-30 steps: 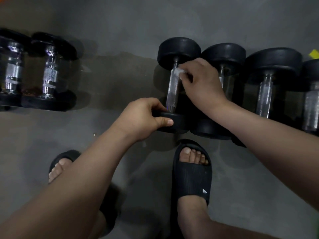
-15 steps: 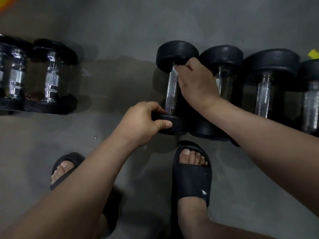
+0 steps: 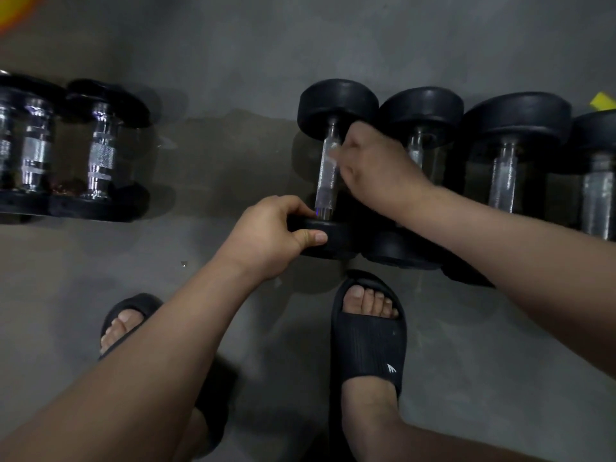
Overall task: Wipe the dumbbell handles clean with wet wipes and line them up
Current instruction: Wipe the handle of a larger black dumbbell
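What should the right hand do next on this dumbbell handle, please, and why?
Probably slide the right hand with the wet wipe down the handle: the wipe sits near its far end, the lower stretch lies uncovered, and the left hand grips the near weight.

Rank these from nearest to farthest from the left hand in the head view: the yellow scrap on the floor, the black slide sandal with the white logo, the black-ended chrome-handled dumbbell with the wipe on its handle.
1. Black-ended chrome-handled dumbbell: the left hand grips its near end.
2. Black slide sandal with white logo: on the floor, below-right of the hand.
3. Yellow scrap: far right edge.
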Tool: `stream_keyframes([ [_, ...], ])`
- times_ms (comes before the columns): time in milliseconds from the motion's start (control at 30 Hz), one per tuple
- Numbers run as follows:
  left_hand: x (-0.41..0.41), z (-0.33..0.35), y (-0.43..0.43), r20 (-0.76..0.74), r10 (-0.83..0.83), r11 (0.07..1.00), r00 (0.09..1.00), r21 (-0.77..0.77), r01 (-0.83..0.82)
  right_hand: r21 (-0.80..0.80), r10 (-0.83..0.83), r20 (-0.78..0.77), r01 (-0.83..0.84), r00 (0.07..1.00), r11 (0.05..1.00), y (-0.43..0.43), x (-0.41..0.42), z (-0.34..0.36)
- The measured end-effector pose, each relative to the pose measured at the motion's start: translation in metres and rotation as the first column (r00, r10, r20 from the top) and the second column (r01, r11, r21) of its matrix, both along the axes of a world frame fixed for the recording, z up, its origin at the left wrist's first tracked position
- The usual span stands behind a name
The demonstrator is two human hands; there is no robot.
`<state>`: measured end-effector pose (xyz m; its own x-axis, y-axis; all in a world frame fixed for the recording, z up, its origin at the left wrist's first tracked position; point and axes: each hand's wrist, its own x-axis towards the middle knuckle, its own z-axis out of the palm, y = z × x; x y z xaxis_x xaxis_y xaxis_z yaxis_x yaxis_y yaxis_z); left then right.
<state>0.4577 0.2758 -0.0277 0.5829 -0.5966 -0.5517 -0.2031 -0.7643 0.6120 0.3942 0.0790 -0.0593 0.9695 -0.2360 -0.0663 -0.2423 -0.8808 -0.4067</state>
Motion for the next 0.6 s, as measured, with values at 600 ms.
stream_keyframes([
  [600,0.001,0.000,0.000,0.016,0.004,1.000,1.000,0.003,-0.004,-0.024,0.138,-0.022,-0.139,0.990,0.990,-0.002,0.001,-0.003],
])
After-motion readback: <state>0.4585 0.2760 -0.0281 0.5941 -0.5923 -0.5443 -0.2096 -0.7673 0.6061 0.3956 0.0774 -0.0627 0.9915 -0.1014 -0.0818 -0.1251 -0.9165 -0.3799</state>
